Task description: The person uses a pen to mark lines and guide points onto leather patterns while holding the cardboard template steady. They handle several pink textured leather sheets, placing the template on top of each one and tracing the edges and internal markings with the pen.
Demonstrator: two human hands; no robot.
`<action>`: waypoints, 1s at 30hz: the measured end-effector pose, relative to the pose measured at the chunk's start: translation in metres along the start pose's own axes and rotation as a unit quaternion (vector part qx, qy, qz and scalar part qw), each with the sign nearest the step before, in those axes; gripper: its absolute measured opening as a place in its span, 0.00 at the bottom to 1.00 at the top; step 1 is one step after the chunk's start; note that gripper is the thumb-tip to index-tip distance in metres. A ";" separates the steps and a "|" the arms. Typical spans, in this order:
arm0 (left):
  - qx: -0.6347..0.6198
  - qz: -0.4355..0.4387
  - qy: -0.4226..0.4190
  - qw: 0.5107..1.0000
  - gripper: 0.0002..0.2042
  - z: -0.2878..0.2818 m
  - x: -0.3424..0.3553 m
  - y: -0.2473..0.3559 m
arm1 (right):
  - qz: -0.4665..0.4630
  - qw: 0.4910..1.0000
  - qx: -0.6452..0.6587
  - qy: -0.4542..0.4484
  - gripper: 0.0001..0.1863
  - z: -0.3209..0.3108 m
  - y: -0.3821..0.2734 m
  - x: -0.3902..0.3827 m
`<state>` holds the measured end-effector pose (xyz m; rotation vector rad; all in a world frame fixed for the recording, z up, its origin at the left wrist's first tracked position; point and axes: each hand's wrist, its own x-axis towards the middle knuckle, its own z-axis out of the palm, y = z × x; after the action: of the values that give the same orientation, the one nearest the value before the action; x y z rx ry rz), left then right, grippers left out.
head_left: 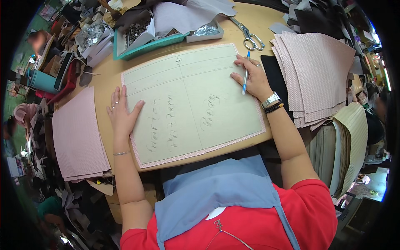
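Observation:
A large pale grey-green card template (pixel 187 96) with ruled lines and handwriting lies in front of me. Beneath it is a pink zigzag-patterned sheet (pixel 196 157), which shows as a narrow border round the template. My left hand (pixel 124 112) rests with spread fingers at the template's left edge, thumb on the card. At the upper right edge, my right hand (pixel 254 77) holds a blue ballpoint pen (pixel 246 77) between its fingers, slanting across the hand. The right fingertips touch the card near its corner.
Pink patterned sheets are stacked at the left (pixel 79 133) and in a bigger pile (pixel 314 75) at the right, beside a black piece (pixel 273 75). Scissors (pixel 250 37) lie at the back. A teal tray (pixel 150 46) holds small metal parts. Cream sheets (pixel 352 141) hang over the right edge.

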<state>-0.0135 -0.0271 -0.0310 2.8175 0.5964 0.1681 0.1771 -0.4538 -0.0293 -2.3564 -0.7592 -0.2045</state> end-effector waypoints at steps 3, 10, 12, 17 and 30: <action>0.002 -0.001 0.000 1.000 0.45 0.001 0.001 0.001 | -0.020 0.999 -0.038 0.007 0.25 -0.002 -0.001 0.003; 0.009 -0.006 0.002 1.000 0.46 -0.006 -0.003 -0.004 | -0.025 0.999 -0.047 0.002 0.25 0.004 -0.002 0.007; -0.003 0.007 0.005 1.000 0.46 -0.005 -0.004 -0.001 | -0.020 0.999 -0.044 0.004 0.25 0.001 -0.004 0.007; 0.007 0.010 0.018 1.000 0.46 0.001 -0.007 -0.002 | 0.009 1.000 -0.023 -0.002 0.24 0.000 -0.008 0.003; 0.033 0.017 0.042 0.998 0.47 0.009 0.006 -0.012 | -0.052 0.997 -0.061 0.015 0.30 0.011 0.009 0.013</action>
<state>-0.0110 -0.0156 -0.0429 2.8970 0.5813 0.2799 0.1919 -0.4463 -0.0381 -2.4243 -0.8776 -0.3382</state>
